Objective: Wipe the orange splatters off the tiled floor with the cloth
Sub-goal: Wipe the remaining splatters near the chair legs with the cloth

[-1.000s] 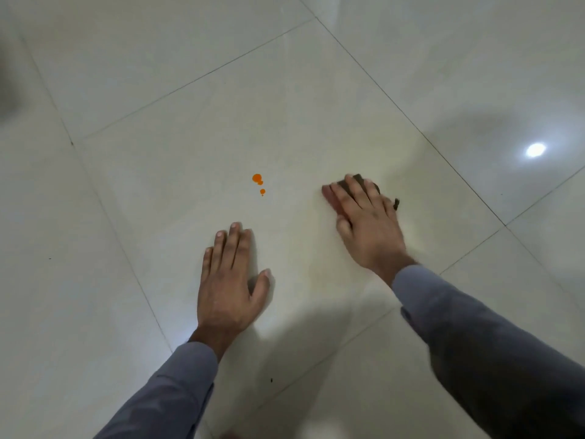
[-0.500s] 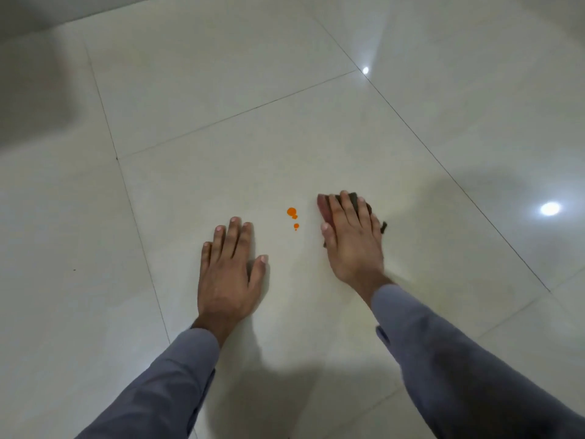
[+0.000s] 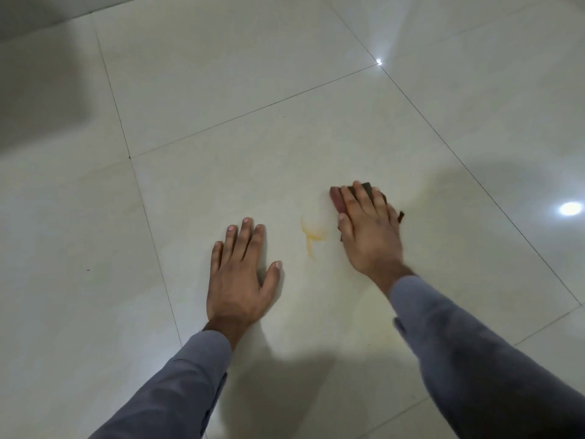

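Note:
A faint orange-yellow smear [image 3: 311,237] curves across the pale tiled floor [image 3: 285,147] between my two hands. My right hand [image 3: 368,231] lies flat with straight fingers on a small dark reddish-brown cloth [image 3: 336,199], pressing it onto the tile just right of the smear. Most of the cloth is hidden under that hand; only its left edge, top and a frayed corner show. My left hand [image 3: 242,274] rests flat on the floor, fingers spread, to the left of the smear and holding nothing.
Glossy cream tiles with thin dark grout lines [image 3: 148,217] stretch all around. Bright lamp reflections [image 3: 569,208] shine at the right and near a grout crossing. A dark shadow covers the upper left corner. Both grey sleeves [image 3: 474,359] reach in from below.
The round orange drops have become a thin pale smear. My right hand with the cloth went over the spot and now sits just right of it. My left hand stayed planted.

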